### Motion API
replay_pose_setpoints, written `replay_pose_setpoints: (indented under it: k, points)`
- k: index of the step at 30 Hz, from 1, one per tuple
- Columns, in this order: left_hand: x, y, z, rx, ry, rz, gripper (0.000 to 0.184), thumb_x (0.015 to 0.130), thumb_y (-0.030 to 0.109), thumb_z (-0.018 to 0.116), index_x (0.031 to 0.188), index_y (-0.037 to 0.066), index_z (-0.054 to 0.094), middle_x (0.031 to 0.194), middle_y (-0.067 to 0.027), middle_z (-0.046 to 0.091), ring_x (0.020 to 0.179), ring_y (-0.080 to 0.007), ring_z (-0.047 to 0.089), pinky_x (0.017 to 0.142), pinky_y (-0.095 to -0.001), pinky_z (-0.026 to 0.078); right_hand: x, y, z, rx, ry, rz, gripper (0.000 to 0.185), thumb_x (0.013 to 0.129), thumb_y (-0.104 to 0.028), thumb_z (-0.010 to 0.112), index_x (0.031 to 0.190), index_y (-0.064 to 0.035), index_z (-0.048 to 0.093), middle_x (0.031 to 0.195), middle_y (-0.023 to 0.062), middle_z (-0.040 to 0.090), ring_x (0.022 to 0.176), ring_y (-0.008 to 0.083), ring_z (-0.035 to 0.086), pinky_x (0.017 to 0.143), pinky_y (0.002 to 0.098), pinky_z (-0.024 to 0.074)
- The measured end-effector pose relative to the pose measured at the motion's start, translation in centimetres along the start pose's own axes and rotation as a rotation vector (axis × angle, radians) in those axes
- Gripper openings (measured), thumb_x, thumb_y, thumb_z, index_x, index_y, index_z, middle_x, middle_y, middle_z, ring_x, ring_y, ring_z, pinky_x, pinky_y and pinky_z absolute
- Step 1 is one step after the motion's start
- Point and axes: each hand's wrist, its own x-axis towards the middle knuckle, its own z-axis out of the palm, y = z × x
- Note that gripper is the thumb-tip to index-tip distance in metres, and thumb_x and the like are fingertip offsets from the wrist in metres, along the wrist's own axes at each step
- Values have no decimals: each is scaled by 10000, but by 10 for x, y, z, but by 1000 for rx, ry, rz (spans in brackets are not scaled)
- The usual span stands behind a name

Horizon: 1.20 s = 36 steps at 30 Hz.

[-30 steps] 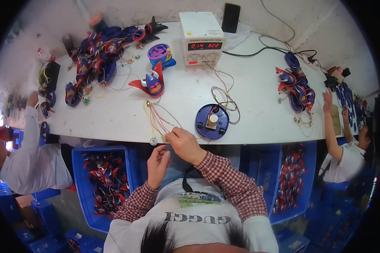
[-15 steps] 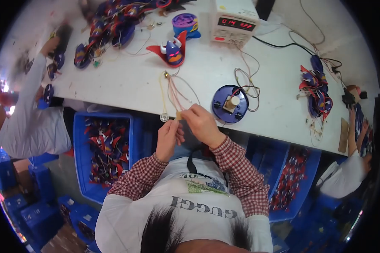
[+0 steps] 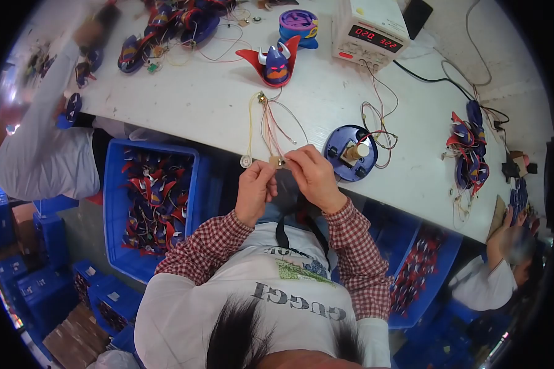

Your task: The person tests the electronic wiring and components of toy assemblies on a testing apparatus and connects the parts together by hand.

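Note:
At the table's front edge my left hand is closed, pinching a small tan circuit board. My right hand is pinched close beside the board's right edge; what its fingertips hold is too small to make out. Thin wires run from the board area up to a horned purple toy head with a red collar. A small round disc hangs on a yellow wire left of my left hand. Right of my right hand stands a round purple base with a pale cylinder on it.
A power supply with red digits stands at the back, near a purple-and-blue round part. Toy parts lie at the back left and on the right. Blue bins flank my lap. Co-workers sit at both sides.
The view has shifted, so the table things appear further right. My hands have moved slightly apart, showing more of the circuit board. The power supply's left reading went from 014 to 020.

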Motion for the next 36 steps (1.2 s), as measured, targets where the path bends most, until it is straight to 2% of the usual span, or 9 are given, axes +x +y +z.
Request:
replay_pose_setpoints:
  k: [4, 9, 36]
  points:
    - [4, -4, 1, 61, -19, 35, 154, 924, 191, 578, 849, 59, 557, 634, -10, 528, 446, -67, 459, 385, -168, 333, 0, -1, -10, -19, -85, -24, 163, 782, 7, 631, 936, -40, 607, 848, 78, 543, 664, 228, 544, 572, 309, 452]
    - [2, -2, 0, 74, -50, 51, 135, 926, 176, 571, 854, 62, 559, 632, -7, 530, 440, -64, 455, 379, -165, 326, -1, 3, -3, -64, -79, -61, 181, 781, 23, 637, 954, -32, 623, 874, 80, 564, 671, 215, 544, 581, 280, 449]
    - [2, 0, 2, 59, -49, 83, 131, 935, 155, 547, 839, 67, 561, 622, -5, 522, 438, -61, 445, 382, -165, 311, 1, 8, 2, -198, -72, -203, 225, 725, -23, 666, 943, -55, 624, 873, 52, 568, 686, 215, 550, 619, 282, 454]
